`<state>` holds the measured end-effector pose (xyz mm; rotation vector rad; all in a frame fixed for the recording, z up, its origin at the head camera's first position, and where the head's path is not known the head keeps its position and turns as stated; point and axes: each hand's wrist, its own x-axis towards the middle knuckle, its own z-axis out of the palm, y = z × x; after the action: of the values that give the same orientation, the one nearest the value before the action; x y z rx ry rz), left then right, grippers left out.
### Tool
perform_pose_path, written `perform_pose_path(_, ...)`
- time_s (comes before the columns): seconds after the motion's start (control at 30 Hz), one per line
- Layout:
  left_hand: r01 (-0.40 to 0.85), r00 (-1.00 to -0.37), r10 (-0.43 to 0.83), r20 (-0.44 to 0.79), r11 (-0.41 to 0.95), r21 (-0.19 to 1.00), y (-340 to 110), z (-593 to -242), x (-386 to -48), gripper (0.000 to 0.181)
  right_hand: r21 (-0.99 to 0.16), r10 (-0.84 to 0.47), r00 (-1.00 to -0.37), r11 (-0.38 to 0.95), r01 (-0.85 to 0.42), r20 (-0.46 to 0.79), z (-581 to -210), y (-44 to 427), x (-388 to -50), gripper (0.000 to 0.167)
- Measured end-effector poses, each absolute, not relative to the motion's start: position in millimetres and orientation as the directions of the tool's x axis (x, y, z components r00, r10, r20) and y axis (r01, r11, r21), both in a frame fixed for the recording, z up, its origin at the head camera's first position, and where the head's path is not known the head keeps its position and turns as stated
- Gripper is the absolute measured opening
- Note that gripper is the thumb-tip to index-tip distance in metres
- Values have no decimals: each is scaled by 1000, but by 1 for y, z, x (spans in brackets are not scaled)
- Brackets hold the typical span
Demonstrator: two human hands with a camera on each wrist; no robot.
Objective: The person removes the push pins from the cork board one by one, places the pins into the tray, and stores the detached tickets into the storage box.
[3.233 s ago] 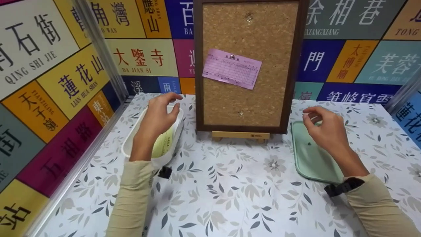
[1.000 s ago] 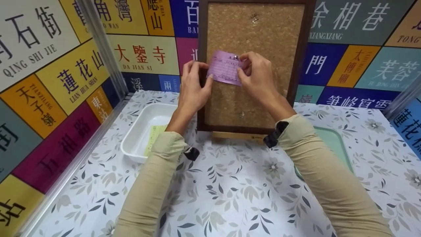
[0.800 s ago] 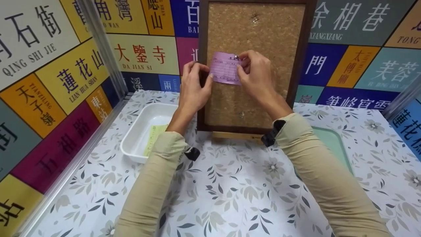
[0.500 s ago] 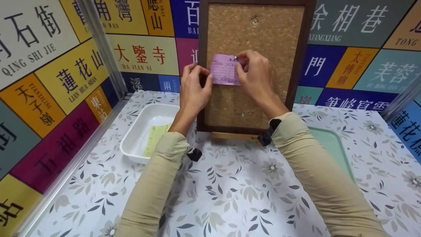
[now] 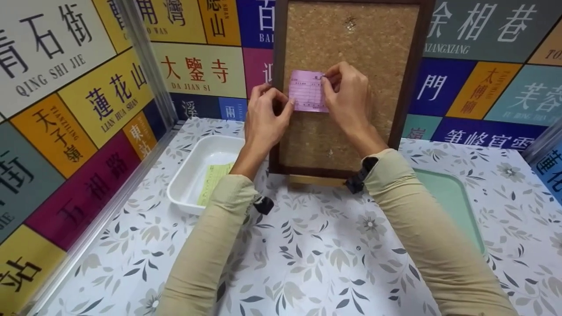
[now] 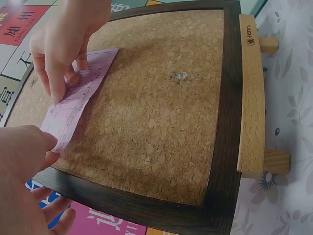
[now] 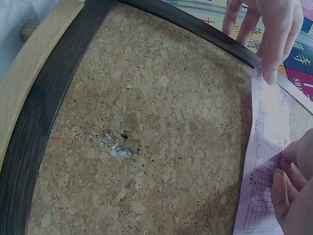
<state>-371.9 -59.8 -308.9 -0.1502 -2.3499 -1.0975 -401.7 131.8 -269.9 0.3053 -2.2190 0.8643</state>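
A pink printed form slip (image 5: 306,94) lies against the framed corkboard (image 5: 327,138), its top edge nearly level in the head view. My left hand (image 5: 267,116) pinches the slip's left edge, thumb on the front; its other fingers reach past the dark frame. At the slip's top, the fingertips of my right hand (image 5: 351,96) pinch a small pushpin, now mostly hidden by them. In the left wrist view, the right hand (image 6: 68,39) bends over the slip (image 6: 73,110). The right wrist view shows the left thumb (image 7: 270,76) on one end of the slip.
The corkboard stands on a small wooden easel (image 5: 303,179). A white tray (image 5: 175,193) with a yellow slip (image 5: 213,180) in it is at left; a green tray (image 5: 452,197) is at right, partly behind the right sleeve. Patches of holes (image 7: 120,147) mark the cork.
Both hands have come from above the two trays to the slip on the board. The slip, tilted down to the right before, has turned to nearly level. The head view has shifted slightly.
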Motion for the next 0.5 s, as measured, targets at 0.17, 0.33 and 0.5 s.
perform_pose_path(0.17,308,-853,-122,507,667,679,-60,-309,-372,22,-498,33,-719,743,-447,695,-269,132,-402,18)
perform_pose_path(0.33,302,-856,-119,503,675,673,-60,-309,-371,21,-500,32,-716,737,-455,698,-270,133,-402,17)
perform_pose_path(0.5,293,-858,-134,496,665,687,-61,-307,-372,20,-507,29,-710,720,-474,704,-271,134,-403,17)
